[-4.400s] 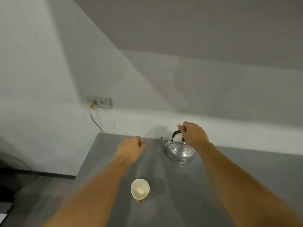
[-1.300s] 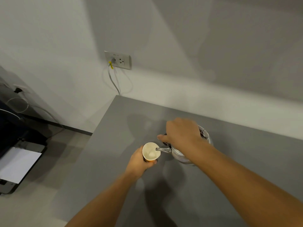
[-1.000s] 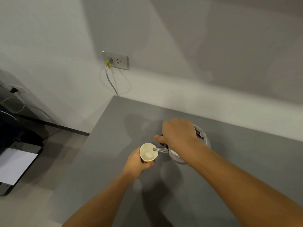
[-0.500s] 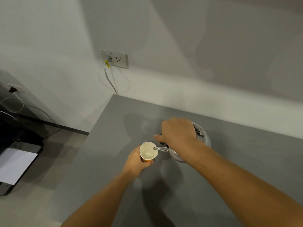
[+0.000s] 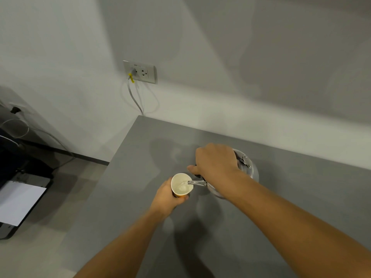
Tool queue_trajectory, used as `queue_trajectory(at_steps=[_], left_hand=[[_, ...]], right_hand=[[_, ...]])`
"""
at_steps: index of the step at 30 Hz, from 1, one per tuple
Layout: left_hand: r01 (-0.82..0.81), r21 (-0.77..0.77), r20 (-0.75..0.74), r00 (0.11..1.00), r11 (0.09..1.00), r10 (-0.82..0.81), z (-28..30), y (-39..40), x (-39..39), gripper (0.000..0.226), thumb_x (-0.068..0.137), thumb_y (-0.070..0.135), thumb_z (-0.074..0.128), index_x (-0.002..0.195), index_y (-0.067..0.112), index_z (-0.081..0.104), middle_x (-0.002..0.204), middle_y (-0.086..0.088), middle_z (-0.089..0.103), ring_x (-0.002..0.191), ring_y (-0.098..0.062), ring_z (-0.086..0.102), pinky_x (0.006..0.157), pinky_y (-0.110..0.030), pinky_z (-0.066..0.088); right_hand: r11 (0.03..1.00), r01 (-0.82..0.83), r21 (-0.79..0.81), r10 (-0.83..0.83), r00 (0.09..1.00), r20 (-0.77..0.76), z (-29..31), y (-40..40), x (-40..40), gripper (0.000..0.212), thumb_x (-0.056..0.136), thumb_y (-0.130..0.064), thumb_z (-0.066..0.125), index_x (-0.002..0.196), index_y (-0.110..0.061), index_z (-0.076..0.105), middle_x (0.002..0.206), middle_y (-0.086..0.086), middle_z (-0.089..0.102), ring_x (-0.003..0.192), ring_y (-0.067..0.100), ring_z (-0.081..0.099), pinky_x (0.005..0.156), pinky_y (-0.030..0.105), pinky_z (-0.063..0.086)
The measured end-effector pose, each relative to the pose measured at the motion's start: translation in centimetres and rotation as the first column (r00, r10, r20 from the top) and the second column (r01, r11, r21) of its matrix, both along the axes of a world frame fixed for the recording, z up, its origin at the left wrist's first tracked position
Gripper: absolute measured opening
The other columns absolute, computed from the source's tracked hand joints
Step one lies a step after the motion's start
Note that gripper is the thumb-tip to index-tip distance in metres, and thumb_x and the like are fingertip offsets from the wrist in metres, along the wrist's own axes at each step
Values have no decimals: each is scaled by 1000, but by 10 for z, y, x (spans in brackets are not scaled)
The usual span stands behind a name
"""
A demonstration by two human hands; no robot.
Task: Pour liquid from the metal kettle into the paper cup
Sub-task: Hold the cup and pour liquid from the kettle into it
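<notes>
Grey counter (image 5: 301,197) fills the lower frame. Left hand (image 5: 167,195) clasps the paper cup (image 5: 181,185); right hand (image 5: 215,162) grips the metal kettle (image 5: 248,169), spout over the rim. Tilting slowly should avoid overflow.

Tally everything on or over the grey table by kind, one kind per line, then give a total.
Paper cup: 1
Metal kettle: 1
Hands: 2, left hand and right hand
Total: 4

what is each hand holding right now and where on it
Left hand wraps the side wall of the white paper cup. Right hand grips the shiny metal kettle by its top handle.
</notes>
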State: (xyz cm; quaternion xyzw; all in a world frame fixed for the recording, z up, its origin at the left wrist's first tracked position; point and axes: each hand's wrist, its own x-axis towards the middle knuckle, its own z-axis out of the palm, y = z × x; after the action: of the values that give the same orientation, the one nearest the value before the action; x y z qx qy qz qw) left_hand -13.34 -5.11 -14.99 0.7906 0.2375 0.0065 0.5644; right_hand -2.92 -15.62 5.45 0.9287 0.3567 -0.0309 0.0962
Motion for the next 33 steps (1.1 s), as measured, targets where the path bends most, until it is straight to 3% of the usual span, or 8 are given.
queue_trajectory(at_steps=[5, 10, 16, 29, 33], left_hand=[[3, -1, -2, 1000, 1000, -3, -1, 1, 0, 62, 71, 21, 88, 127, 30, 63, 114, 10, 71, 101, -3, 66, 69, -2, 45], [6, 3, 4, 1000, 1000, -6, -2, 1, 0, 62, 70, 20, 89, 125, 29, 64, 113, 10, 72, 100, 9, 63, 73, 0, 43], [13, 22, 7, 1000, 1000, -13, -4, 2, 1, 63, 69, 23, 89, 127, 29, 63, 116, 10, 71, 107, -5, 66, 78, -5, 43], [-4, 17, -15, 1000, 1000, 4, -4, 2, 1, 60, 70, 24, 89, 123, 32, 63, 114, 11, 70, 102, 5, 63, 73, 0, 41], [-8, 9, -9, 1000, 1000, 8, -5, 2, 1, 63, 70, 24, 89, 126, 29, 63, 116, 10, 70, 106, -3, 64, 78, -7, 42]], right_hand=[[1000, 1, -6, -1, 1000, 7, -1, 3, -1, 48, 80, -40, 66, 48, -20, 37, 50, -2, 34, 43, 16, 27, 43, 27, 14], [1000, -1, -4, 1, 1000, 14, 2, 5, -1, 48, 78, -38, 68, 47, -20, 36, 49, -2, 34, 42, 16, 29, 43, 26, 14], [1000, 9, -16, -9, 1000, 2, 5, 5, -1, 45, 74, -34, 69, 46, -20, 37, 48, -2, 35, 41, 15, 28, 43, 26, 14], [1000, -11, -25, 12, 1000, 26, 10, 4, 0, 50, 80, -37, 67, 48, -21, 32, 49, -3, 31, 41, 14, 24, 43, 26, 13], [1000, -13, -25, 14, 999, 37, 10, 5, -1, 51, 80, -38, 68, 47, -22, 31, 49, -3, 30, 41, 14, 22, 43, 26, 11]])
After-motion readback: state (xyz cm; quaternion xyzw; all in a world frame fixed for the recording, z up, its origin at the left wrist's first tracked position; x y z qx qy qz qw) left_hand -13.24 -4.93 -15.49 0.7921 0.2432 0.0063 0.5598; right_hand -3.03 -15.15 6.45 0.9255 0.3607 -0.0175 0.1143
